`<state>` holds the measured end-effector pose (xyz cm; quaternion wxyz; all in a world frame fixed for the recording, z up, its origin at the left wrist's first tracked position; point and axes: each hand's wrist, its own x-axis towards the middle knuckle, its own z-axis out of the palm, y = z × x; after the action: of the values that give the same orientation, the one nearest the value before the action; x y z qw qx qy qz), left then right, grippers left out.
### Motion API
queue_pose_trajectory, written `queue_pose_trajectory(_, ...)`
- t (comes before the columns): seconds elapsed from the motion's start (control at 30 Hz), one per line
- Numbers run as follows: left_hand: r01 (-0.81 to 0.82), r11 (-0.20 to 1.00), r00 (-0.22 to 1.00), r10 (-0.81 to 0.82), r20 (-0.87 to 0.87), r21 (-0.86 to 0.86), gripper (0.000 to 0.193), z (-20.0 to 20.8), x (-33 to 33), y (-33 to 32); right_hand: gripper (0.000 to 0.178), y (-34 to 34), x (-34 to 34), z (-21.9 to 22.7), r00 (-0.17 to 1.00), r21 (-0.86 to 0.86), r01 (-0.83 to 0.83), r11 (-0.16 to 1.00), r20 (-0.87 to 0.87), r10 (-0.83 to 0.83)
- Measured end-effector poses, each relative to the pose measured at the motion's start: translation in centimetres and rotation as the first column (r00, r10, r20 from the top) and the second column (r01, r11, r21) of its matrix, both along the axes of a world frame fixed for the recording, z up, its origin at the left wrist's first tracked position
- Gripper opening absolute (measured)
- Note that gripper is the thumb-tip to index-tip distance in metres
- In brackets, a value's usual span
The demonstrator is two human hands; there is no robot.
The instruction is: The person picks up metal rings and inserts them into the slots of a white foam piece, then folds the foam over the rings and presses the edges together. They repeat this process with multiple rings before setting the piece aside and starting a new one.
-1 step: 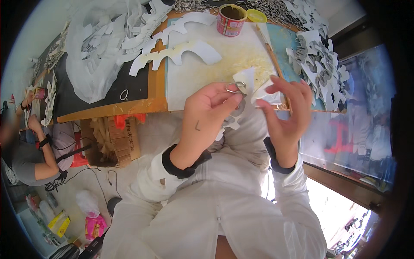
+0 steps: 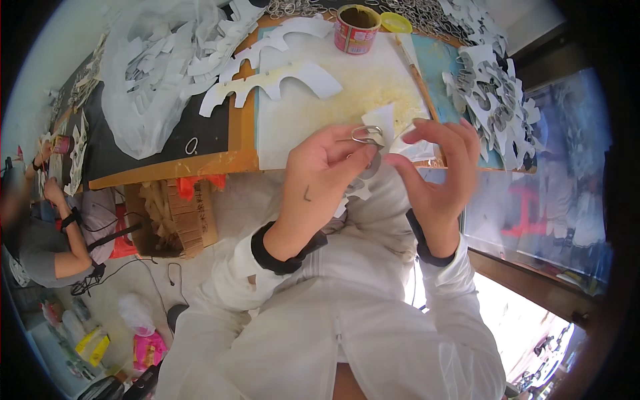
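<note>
My left hand (image 2: 327,170) is closed, thumb against fingers, around a silver metal ring (image 2: 368,135) that stands out above the thumb. A white cut strip (image 2: 360,192) with scalloped edges and grey parts hangs below that hand, partly hidden by it. Just beyond the ring, a pointed white flap (image 2: 381,119) shows. To the right, my right hand (image 2: 440,167) is open, its thumb and forefinger apart. A white piece (image 2: 417,152) lies behind its fingertips; whether they touch it I cannot tell.
Two scalloped white strips (image 2: 277,83) lie left on the glue-stained white board (image 2: 293,137). Behind stand a red tub (image 2: 357,33) of brownish paste and a yellow lid (image 2: 396,23); a brush (image 2: 417,77) lies right. A plastic bag (image 2: 143,113) holds white pieces. Another person (image 2: 50,240) works far left.
My right thumb and forefinger have shifted slightly left toward the ring. The ring in my left hand has turned a little.
</note>
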<state>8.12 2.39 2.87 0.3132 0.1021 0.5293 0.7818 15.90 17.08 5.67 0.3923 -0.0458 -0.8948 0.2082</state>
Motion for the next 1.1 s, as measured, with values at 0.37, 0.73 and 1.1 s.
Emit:
queue_pose_trajectory(0.37,0.047,0.996,0.993,-0.055,-0.102,-0.075,0.013,0.3,-1.2,-0.1,0.031,0.8,-2.1,-1.2,0.996,0.098,-0.060,0.993,0.068,0.053)
queue_pose_trajectory(0.73,-0.141,0.989,0.989,0.143,-0.036,0.044,0.016,-0.1,-0.4,1.0,0.018,-1.4,-3.0,-2.9,0.974,0.219,0.208,0.954,-0.140,-0.180)
queue_pose_trajectory(1.1,-0.043,0.999,0.990,0.042,-0.133,0.001,0.011,-0.7,-3.3,-2.7,0.019,1.7,-2.0,-1.4,0.957,-0.587,-0.285,0.758,-0.211,0.197)
